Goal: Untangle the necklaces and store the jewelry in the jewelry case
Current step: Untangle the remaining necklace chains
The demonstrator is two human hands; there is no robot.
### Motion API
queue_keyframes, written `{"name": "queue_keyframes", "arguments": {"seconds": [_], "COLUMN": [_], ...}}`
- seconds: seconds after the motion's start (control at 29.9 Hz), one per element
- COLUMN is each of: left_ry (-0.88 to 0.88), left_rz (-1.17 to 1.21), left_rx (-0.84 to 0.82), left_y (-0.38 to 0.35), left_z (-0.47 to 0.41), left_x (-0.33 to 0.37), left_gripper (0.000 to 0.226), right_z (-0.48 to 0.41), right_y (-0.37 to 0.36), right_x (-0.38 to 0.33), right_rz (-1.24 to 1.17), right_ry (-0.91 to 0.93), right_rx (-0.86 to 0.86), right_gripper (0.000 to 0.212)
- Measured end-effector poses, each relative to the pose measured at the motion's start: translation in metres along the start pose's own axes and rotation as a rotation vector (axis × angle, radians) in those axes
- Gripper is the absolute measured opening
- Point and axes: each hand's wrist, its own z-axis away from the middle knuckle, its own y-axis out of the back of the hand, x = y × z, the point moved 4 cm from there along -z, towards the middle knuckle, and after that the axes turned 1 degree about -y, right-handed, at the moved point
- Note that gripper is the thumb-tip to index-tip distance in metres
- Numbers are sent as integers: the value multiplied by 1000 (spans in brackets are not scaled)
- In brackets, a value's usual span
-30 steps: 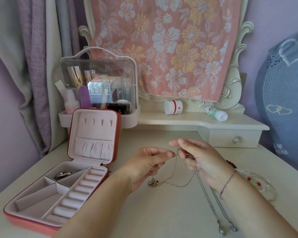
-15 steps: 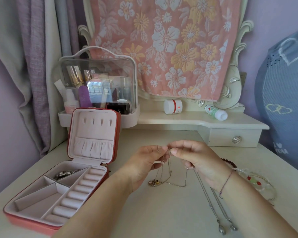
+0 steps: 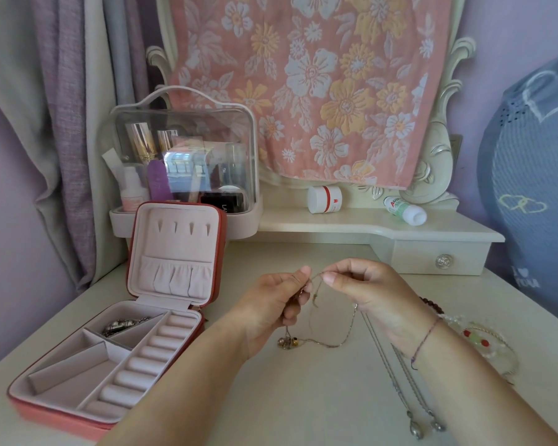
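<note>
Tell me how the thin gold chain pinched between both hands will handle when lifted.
Likely floppy: the gold chain sags in loose loops below the left hand and right hand. Probably light, though its pendant would dangle and swing. It may snag: the silver necklaces trail close beside it.

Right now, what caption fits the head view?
Left hand and right hand pinch a chain beside the open case.

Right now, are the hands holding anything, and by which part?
Both pinch the thin gold necklace on its chain, close together: left hand and right hand, thumb against forefinger. Its pendant lies on the table.
</note>
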Motion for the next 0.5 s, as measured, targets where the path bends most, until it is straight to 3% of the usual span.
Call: {"name": "queue_keyframes", "arguments": {"seconds": [0.3, 0.5], "left_ry": [7, -6], "left_rz": [-20, -48], "left_rx": [23, 62], "left_y": [4, 6], "left_z": [1, 3], "left_x": [2, 5], "left_gripper": [19, 13], "right_z": [-1, -2], "right_y": [5, 3], "right_x": [1, 2], "right_rz": [-118, 34], "right_ry": [-83, -29], "right_rx": [28, 9], "right_gripper": [9, 14]}}
